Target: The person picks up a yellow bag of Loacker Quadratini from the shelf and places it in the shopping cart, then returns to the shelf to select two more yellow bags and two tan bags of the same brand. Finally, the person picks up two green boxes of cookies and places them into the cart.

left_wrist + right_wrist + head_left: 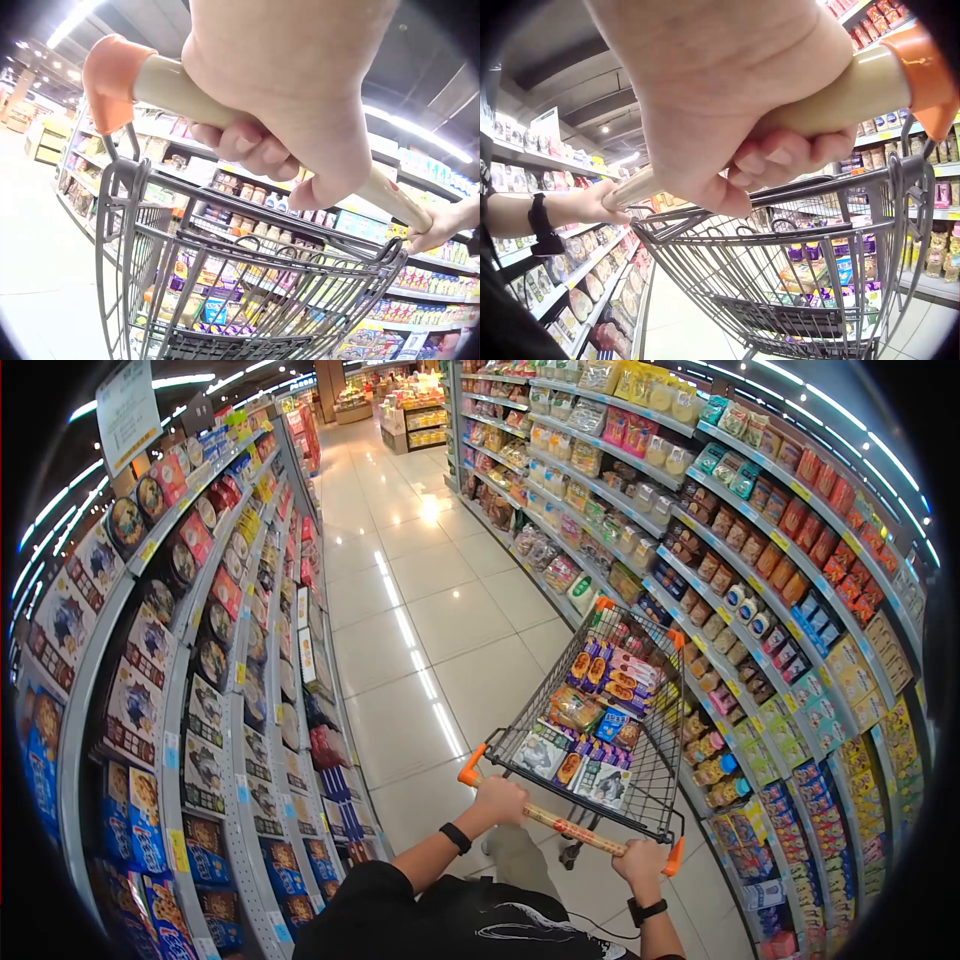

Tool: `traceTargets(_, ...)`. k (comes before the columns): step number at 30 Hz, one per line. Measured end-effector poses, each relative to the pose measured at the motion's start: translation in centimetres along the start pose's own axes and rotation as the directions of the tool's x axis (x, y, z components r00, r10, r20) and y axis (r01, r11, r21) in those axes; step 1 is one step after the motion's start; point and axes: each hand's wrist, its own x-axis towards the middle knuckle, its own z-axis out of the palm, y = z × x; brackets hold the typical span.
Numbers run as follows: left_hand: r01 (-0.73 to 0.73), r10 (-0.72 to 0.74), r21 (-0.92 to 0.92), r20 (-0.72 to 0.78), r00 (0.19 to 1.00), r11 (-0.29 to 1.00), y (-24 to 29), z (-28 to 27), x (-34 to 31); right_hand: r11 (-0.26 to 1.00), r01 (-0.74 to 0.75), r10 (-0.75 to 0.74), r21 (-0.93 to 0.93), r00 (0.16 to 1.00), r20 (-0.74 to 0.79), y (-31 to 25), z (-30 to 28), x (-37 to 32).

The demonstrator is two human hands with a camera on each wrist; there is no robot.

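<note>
A wire shopping cart point(655, 780) with orange corner caps stands in front of me, angled toward the right-hand shelves. My left hand point(500, 801) grips its beige handlebar point(575, 832) near the left cap. Near the other end, my right hand point(642, 860) holds the same bar. Both wrist views show fingers curled round the bar, the left hand point(281, 105) and the right hand point(720, 120). Inside the basket lie purple snack packs point(607, 666), a blue pack point(612, 724), a brown-and-clear pack point(575, 708) and white boxes with dark pictures point(603, 784).
Shelves point(190, 660) of boxed and round-packed goods line the left side. Along the right, tall shelves point(740, 600) carry jars, bags and packets, close beside the cart. A tiled aisle floor point(420, 600) runs ahead to a lit display stand point(415, 430).
</note>
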Motion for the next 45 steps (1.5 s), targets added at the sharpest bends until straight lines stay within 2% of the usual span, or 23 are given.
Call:
traceTargets(7, 0.091, -0.088, 0.049, -0.057, 0.994, 0.995, -5.2, -1.1, 2.8, 0.995, 0.097, -0.096, 0.008, 0.989, -0.109, -2.9, -0.5, 7.9)
traceTargets(8, 0.075, -0.072, 0.073, -0.038, 0.997, 0.995, -6.4, -0.9, 3.1, 0.996, 0.084, -0.079, 0.039, 0.991, -0.104, -3.7, -0.8, 8.9)
traceTargets(10, 0.124, -0.121, 0.019, -0.116, 0.986, 0.992, -8.4, -0.4, 4.1, 0.989, 0.119, -0.117, 0.086, 0.993, -0.024, -5.1, -2.1, 11.2)
traceTargets(12, 0.121, -0.115, 0.028, -0.162, 0.98, 0.992, -10.4, -0.6, 5.3, 0.992, 0.108, -0.106, 0.068, 0.994, -0.039, -6.1, -2.2, 13.8)
traceTargets(14, 0.17, -0.166, 0.032, -0.085, 0.982, 0.985, -12.2, -1.3, 6.2, 0.982, 0.189, -0.189, 0.007, 0.981, -0.041, -7.2, -1.9, 16.5)
traceTargets(18, 0.23, -0.226, 0.047, -0.07, 0.972, 0.972, -16.0, -2.8, 8.3, 0.965, 0.26, -0.259, 0.008, 0.963, -0.075, -10.1, -2.3, 21.7)
traceTargets(21, 0.282, -0.271, 0.101, -0.11, 0.956, 0.954, -19.3, -4.1, 10.0, 0.967, 0.248, -0.251, 0.058, 0.967, 0.044, -13.3, -5.6, 25.2)
traceTargets(23, 0.304, -0.287, 0.122, -0.136, 0.948, 0.945, -21.6, -4.9, 11.0, 0.944, 0.319, -0.32, 0.081, 0.947, 0.004, -14.9, -6.1, 27.7)
traceTargets(25, 0.319, -0.299, 0.124, -0.157, 0.941, 0.94, -24.3, -4.1, 12.3, 0.942, 0.323, -0.318, 0.091, 0.946, -0.066, -16.5, -5.5, 30.5)
traceTargets(28, 0.367, -0.337, 0.132, -0.203, 0.919, 0.921, -28.1, -4.4, 14.1, 0.925, 0.371, -0.37, 0.079, 0.929, -0.031, -19.3, -7.5, 34.1)
traceTargets(29, 0.374, -0.343, 0.12, -0.216, 0.914, 0.92, -29.4, -4.5, 14.7, 0.921, 0.382, -0.375, 0.08, 0.923, -0.088, -20.3, -7.8, 35.2)
traceTargets(31, 0.394, -0.358, 0.117, -0.244, 0.901, 0.912, -31.5, -4.9, 15.8, 0.924, 0.381, -0.378, 0.033, 0.922, -0.081, -22.3, -8.5, 37.9)
traceTargets(34, 0.412, -0.36, 0.137, -0.297, 0.885, 0.901, -35.3, -5.6, 17.5, 0.912, 0.401, -0.4, 0.083, 0.916, -0.03, -25.0, -9.8, 41.4)
traceTargets(40, 0.449, -0.404, 0.116, -0.283, 0.87, 0.886, -41.5, -7.8, 20.9, 0.901, 0.434, -0.431, 0.021, 0.899, -0.073, -30.4, -10.5, 49.0)
traceTargets(42, 0.468, -0.421, 0.078, -0.331, 0.845, 0.88, -43.9, -8.4, 21.9, 0.897, 0.441, -0.439, 0.008, 0.894, -0.091, -32.5, -11.0, 51.1)
traceTargets(45, 0.486, -0.452, 0.071, -0.273, 0.849, 0.871, -47.4, -9.7, 23.5, 0.893, 0.45, -0.449, -0.016, 0.888, -0.095, -35.3, -11.9, 54.4)
